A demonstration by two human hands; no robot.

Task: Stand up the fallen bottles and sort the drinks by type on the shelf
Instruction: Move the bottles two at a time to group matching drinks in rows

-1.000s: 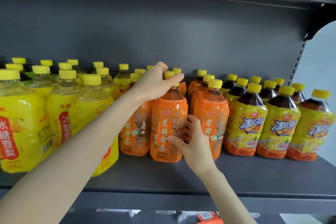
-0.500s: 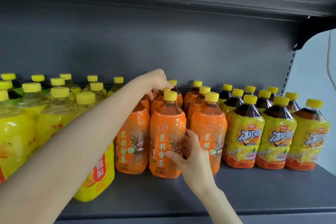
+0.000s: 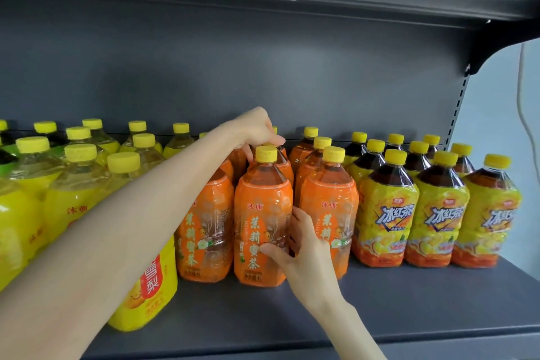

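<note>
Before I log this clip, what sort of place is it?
Probably a shop's drinks aisle: a dark metal shelf with a slotted upright, stocked in rows with orange tea bottles and yellow iced-tea bottles.

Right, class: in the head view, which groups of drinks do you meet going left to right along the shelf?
yellow pear drink bottles → orange jasmine tea bottles → iced black tea bottles
</note>
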